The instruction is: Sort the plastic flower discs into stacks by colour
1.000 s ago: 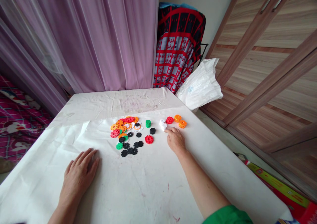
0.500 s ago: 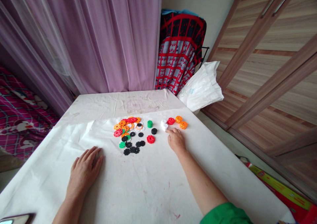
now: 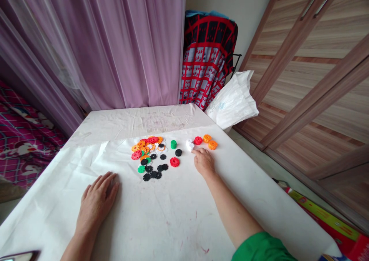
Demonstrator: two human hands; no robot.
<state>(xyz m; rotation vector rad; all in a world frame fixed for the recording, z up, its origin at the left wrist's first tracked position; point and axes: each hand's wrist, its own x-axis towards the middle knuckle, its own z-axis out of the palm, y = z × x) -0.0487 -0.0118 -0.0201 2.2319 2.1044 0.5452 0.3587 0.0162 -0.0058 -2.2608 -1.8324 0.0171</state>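
Note:
My left hand (image 3: pixel 97 201) lies flat on the white tablecloth, palm down, holding nothing. My right hand (image 3: pixel 204 162) reaches across the table with its index finger stretched out. That fingertip is at the near edge of the stacked white notched plastic discs (image 3: pixel 190 145) and appears to touch them; the other fingers are bent and partly hidden. Just beyond stand a red disc stack (image 3: pixel 198 140) and two orange disc stacks (image 3: pixel 212 145). To the hand's left are another red stack (image 3: pixel 174 162), a black stack (image 3: pixel 178 152) and a green stack (image 3: pixel 173 144).
A loose pile of mixed-colour discs (image 3: pixel 148 145) lies mid-table, with scattered black discs (image 3: pixel 154 174) nearer me. A phone-like object (image 3: pixel 21 256) shows at the lower left corner. Beyond the table's right edge are a white bag (image 3: pixel 233 101) and a wooden wardrobe (image 3: pixel 311 84).
The view has shifted very slightly. Both hands and the discs keep their places on the table.

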